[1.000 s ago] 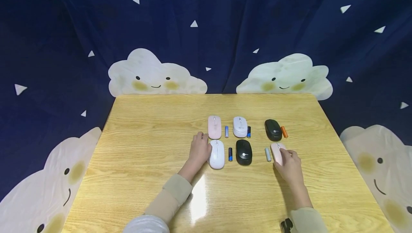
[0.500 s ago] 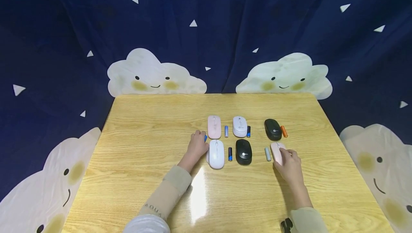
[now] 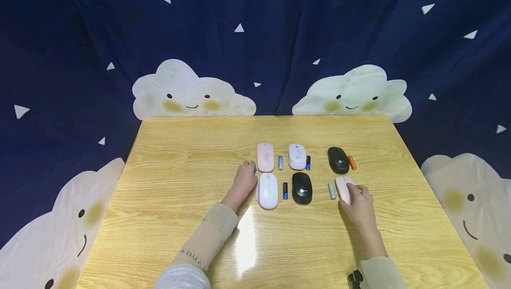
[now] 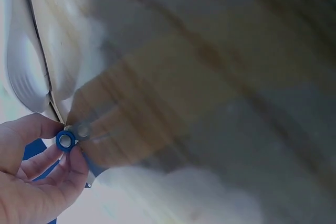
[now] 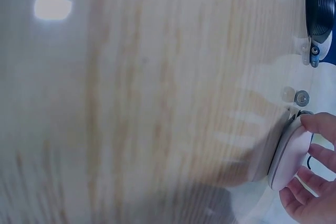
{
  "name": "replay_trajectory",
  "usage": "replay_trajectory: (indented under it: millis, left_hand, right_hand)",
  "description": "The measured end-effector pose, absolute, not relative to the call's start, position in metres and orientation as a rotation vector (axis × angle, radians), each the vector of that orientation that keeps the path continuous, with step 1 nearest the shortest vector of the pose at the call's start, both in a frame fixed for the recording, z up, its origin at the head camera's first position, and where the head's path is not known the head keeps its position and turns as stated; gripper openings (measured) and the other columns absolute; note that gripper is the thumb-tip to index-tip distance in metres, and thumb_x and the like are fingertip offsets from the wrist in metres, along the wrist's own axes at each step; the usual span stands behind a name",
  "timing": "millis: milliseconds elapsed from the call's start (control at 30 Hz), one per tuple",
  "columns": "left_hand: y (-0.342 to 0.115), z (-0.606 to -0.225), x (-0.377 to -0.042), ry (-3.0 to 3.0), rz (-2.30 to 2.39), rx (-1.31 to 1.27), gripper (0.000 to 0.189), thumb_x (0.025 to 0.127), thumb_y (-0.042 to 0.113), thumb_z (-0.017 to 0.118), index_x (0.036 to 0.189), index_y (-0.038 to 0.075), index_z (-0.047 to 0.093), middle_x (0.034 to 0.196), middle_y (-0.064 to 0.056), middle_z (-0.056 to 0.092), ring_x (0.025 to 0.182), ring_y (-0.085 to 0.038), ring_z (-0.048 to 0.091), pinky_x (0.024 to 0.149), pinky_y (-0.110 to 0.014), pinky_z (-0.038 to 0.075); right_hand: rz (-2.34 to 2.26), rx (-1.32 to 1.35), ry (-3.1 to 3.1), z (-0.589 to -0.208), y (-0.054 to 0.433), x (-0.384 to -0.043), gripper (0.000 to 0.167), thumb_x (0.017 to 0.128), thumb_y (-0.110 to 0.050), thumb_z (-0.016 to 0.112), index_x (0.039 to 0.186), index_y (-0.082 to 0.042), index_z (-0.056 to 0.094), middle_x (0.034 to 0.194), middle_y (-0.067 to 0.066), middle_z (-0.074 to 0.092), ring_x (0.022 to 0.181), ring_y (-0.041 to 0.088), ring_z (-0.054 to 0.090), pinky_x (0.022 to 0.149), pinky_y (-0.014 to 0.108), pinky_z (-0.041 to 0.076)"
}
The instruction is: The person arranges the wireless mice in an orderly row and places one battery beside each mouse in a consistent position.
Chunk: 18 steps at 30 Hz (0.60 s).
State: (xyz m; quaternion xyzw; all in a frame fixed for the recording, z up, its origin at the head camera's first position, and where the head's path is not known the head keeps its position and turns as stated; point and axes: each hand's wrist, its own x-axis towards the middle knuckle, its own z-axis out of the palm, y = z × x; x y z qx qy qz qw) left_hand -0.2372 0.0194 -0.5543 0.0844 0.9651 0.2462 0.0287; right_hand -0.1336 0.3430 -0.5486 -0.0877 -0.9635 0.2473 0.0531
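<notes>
My left hand [image 3: 244,178] pinches a blue battery [image 4: 64,141] between thumb and fingers, close over the table, left of a white mouse [image 3: 269,191]. Only a bit of that battery shows in the head view; the hand covers the rest. On the right side, my right hand [image 3: 360,202] grips a small pink mouse [image 3: 342,189] by its sides, and in the right wrist view the mouse sits on the wood with the thumb at one end. A pale grey battery [image 3: 332,191] lies just left of this mouse.
Behind, a pink mouse [image 3: 265,157], a white mouse [image 3: 297,156] and a black mouse [image 3: 338,160] form a row with a light blue battery [image 3: 280,163], a dark blue battery [image 3: 308,163] and an orange battery [image 3: 352,162]. Nearer are a black mouse [image 3: 301,188] and another dark battery [image 3: 285,191].
My left hand has shifted slightly left, away from the white mouse, and the blue battery at its fingers has come into sight. The right hand stays on the pink mouse.
</notes>
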Motion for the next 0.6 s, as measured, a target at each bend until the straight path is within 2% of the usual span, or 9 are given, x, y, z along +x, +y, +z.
replay_trajectory:
  millis: [267, 467, 600]
  left_hand:
    - [0.019, -0.552, -0.237, 3.009, 0.78, 0.253, 0.028, 0.072, -0.002, 0.067, 0.098, -0.002, 0.059, 0.086, -0.013, 0.054, 0.075, -0.029, 0.056, 0.065, -0.035, 0.049]
    - [0.026, -0.54, -0.239, 3.036, 0.846, 0.273, 0.035, 0.072, -0.002, 0.068, 0.106, -0.003, 0.06, 0.088, -0.014, 0.056, 0.076, -0.027, 0.057, 0.068, -0.033, 0.05]
    - [0.038, -0.526, -0.239, 3.004, 0.918, 0.321, 0.037, 0.075, -0.001, 0.066, 0.111, -0.002, 0.058, 0.093, -0.014, 0.056, 0.081, -0.025, 0.057, 0.071, -0.03, 0.051]
  right_hand:
    - [0.763, -0.255, -2.92, -0.547, 0.343, -0.133, 0.058, 0.075, -0.01, 0.067, 0.127, 0.003, 0.044, 0.122, 0.033, 0.037, 0.104, 0.051, 0.039, 0.079, 0.058, 0.038]
    - [0.771, -0.271, -2.936, -0.545, 0.342, -0.132, 0.059, 0.075, -0.011, 0.067, 0.128, 0.003, 0.043, 0.123, 0.033, 0.036, 0.106, 0.051, 0.037, 0.08, 0.058, 0.038]
    - [0.783, -0.273, -2.934, -0.545, 0.342, -0.132, 0.059, 0.075, -0.01, 0.067, 0.128, 0.003, 0.043, 0.123, 0.032, 0.036, 0.107, 0.05, 0.037, 0.08, 0.057, 0.038]
